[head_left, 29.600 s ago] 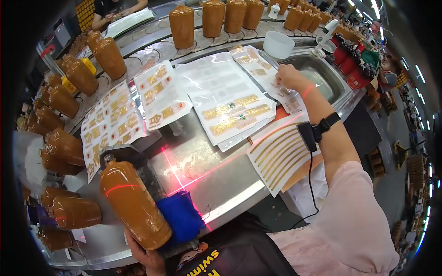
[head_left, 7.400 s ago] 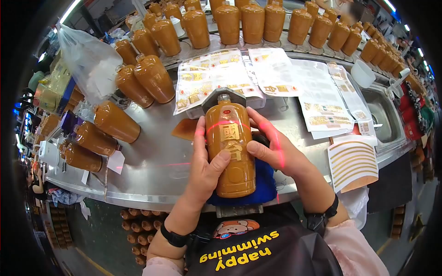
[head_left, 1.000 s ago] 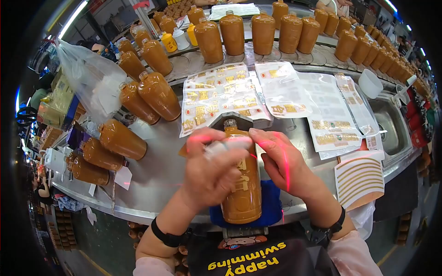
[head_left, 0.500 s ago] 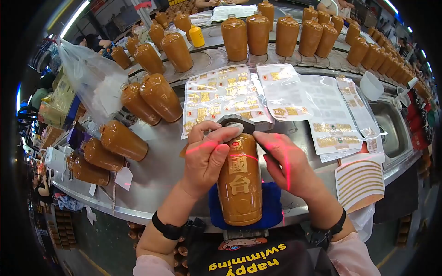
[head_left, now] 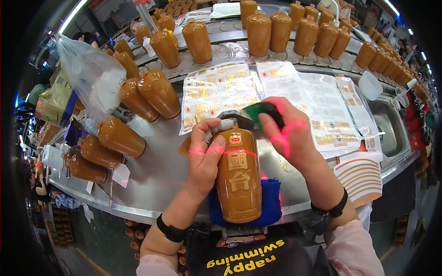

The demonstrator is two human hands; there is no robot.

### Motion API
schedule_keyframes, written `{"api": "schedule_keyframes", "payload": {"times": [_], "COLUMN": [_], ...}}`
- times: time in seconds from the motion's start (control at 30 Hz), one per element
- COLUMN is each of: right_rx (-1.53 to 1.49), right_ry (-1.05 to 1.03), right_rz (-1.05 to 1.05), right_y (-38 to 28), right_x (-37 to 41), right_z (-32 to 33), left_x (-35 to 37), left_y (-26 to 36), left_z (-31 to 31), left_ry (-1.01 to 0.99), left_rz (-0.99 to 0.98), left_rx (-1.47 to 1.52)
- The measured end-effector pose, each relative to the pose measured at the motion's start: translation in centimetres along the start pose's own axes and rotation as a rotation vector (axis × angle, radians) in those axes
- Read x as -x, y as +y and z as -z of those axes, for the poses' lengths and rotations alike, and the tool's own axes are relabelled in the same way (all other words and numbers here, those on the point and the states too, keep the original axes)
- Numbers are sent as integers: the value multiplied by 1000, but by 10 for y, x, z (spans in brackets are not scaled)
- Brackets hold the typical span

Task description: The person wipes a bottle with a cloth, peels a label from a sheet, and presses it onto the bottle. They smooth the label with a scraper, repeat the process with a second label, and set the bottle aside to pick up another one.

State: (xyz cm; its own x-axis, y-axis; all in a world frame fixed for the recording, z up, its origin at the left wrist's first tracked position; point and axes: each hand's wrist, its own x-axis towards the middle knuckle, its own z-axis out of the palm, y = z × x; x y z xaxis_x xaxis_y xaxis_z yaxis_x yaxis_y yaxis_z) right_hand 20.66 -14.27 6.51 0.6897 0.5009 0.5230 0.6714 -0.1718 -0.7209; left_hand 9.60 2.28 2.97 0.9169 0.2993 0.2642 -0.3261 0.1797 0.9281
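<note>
A glossy brown bottle [head_left: 238, 184] lies with its neck away from me, its base on a blue cloth [head_left: 271, 202]. Gold characters [head_left: 237, 172] run along its face, below a small red emblem [head_left: 235, 139]. My left hand [head_left: 205, 152] is closed round the left of the bottle's shoulder; white wrapping [head_left: 225, 124] shows at one fingertip. An orange-brown flat piece [head_left: 185, 146] sticks out beside that hand. Right of the neck, my right hand [head_left: 287, 131] grips a dark green flat scraper [head_left: 263, 114], raised off the bottle. Behind the neck is a black holder [head_left: 239, 118].
Sheets of gold stickers [head_left: 216, 89] lie beyond the bottle, with more white sheets [head_left: 329, 110] at right. Brown bottles [head_left: 159, 94] stand at left and along the conveyor [head_left: 225, 57]. A sink [head_left: 391, 122], a white cup [head_left: 369, 86] and a plastic bag [head_left: 92, 73] flank the table.
My right hand has lifted up and away from the bottle's right shoulder, bringing the green scraper into view. My left hand stays at the shoulder. Bottles on the conveyor have shifted right.
</note>
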Motion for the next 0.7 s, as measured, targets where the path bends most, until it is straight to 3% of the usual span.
{"api": "schedule_keyframes", "payload": {"times": [0.03, 0.1, 0.17, 0.27, 0.3, 0.37, 0.47, 0.7], "right_rx": [91, 269, 253, -320, -420, -607, -816, -702], "right_ry": [118, 44, -227, -474, -378, -175, -20, -72], "right_rz": [125, 572, 590, 376, 139, -322, -505, -480], "right_y": [2, -8, -42, -47, -44, -28, -7, -1], "right_x": [1, 15, 37, 51, 55, 64, 71, 73], "right_z": [-1, 3, 16, 19, 18, 10, -11, -12], "left_x": [1, 5, 14, 28, 32, 42, 51, 38], "left_y": [-1, -2, 0, 13, 16, 12, 23, 28], "left_z": [1, 3, 8, 25, 28, 26, 26, 25], "left_ry": [23, 73, 70, -66, -142, -109, -298, -379], "left_rz": [-12, -36, -208, -484, -583, -667, -712, -688], "left_rx": [-9, -27, -230, -718, -908, -925, -1167, -1188]}}
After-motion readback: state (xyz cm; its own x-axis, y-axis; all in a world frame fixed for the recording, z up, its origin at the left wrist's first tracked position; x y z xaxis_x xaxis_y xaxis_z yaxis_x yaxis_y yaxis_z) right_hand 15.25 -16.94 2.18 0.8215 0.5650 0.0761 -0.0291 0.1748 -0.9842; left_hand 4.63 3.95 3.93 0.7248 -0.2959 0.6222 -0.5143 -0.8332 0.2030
